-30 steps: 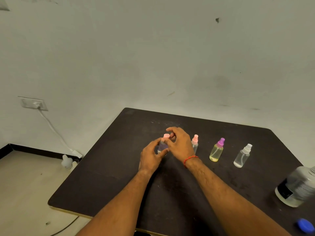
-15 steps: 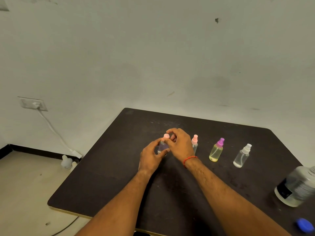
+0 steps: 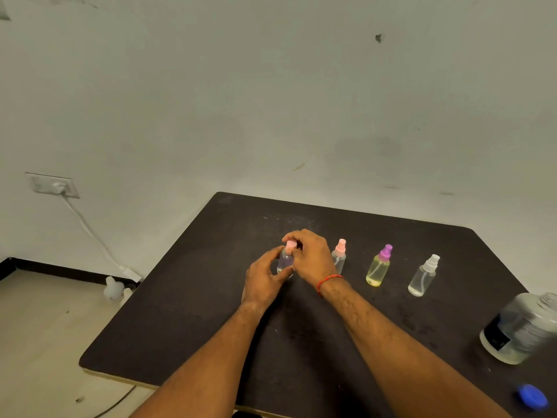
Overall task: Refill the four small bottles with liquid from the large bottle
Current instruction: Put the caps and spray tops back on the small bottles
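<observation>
We can read no words or numbers here. The only print we find is on the large bottle (image 3: 523, 312): its label (image 3: 512, 333) shows a dark panel beside rows of fine pale lines, all too blurred for us to make out any letter.

Dim, flat indoor light with a grey-green cast falls evenly on the plain painted wall (image 3: 271, 101). The matte black table (image 3: 187, 321) takes it dully, and faint, soft shadows lie beside the forearms. The middle is fairly sharp, but the large clear plastic bottle (image 3: 521, 327) and the round blue cap (image 3: 532, 398) at the right edge are smeared. Wide-angle bending tilts the white wall socket (image 3: 54, 185).
</observation>
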A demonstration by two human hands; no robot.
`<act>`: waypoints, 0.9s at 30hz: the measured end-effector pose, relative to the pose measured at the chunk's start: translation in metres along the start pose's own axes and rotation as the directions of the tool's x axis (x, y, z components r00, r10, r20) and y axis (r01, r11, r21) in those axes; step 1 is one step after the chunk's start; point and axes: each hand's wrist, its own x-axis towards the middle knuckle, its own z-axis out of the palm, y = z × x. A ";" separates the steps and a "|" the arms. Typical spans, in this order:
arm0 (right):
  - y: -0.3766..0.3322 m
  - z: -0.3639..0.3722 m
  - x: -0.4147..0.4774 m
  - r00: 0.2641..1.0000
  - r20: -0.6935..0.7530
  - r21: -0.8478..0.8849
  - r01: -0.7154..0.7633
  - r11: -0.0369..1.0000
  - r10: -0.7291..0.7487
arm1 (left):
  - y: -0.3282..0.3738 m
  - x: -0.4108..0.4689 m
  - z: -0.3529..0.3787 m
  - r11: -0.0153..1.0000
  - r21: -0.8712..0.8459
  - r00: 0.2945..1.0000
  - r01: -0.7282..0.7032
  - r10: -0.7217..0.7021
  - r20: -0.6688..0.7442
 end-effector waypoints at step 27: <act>-0.024 0.019 -0.010 0.969 -0.197 -0.082 -0.167 0.983 0.148 | 0.013 -0.011 -0.001 0.992 -0.120 0.999 0.044 -0.042 0.017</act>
